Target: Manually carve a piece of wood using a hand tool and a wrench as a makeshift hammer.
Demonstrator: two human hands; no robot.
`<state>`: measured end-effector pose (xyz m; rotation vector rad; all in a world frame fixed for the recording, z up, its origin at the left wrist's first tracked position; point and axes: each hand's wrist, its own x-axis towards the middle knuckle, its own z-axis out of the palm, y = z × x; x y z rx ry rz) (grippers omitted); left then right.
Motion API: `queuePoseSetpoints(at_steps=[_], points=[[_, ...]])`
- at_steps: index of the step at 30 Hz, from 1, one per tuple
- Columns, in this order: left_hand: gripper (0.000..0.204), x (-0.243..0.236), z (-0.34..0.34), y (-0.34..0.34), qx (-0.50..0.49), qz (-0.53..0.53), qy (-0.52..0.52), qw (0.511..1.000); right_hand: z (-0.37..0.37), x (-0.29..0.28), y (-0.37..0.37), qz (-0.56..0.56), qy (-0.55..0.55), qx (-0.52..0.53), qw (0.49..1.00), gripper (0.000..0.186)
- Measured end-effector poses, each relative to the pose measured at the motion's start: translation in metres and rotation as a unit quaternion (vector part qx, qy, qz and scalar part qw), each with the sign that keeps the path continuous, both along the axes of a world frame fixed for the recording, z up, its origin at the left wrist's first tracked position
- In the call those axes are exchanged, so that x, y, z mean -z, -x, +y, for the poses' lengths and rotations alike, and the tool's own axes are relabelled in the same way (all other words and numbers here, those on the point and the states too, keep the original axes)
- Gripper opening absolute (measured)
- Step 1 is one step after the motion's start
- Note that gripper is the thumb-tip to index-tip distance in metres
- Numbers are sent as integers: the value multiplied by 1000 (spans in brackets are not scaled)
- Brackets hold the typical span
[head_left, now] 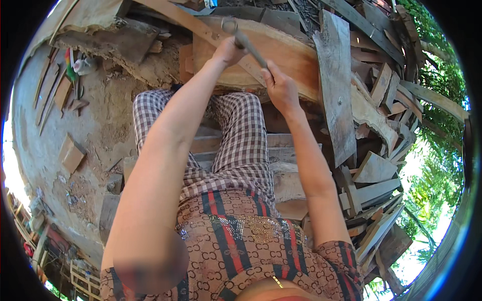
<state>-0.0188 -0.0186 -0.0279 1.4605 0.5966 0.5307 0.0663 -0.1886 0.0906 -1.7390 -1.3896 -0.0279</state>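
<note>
As left hand point(231, 53) and right hand point(283, 91) share one rodlike tool point(252, 48), two sets of fingers point(269, 78) enclose it.

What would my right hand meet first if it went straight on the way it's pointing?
Beyond the grey rod-like tool at your right hand, probably the broad wooden slab, though depth is unclear.

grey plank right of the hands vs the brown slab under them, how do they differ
The grey plank is dull and weathered; the brown slab is warm orange-brown. The grey plank runs mostly up and down the picture; the brown slab runs mostly across. Both are wood.
</note>
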Motion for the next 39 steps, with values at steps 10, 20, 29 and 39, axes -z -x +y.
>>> queuePoseSetpoints(at_steps=[10,20,29,39], points=[[10,-4,-5,10,2,32,-41,999,-54,29,-29,41,323,102,940,29],[15,8,14,21,-78,62,-8,995,-66,95,-29,-53,592,117,796,27],[9,1,-65,30,-104,23,-43,993,-7,74,-20,-119,618,83,773,29],[9,-25,-107,21,-189,96,-29,977,-33,71,-8,-77,571,100,811,28]])
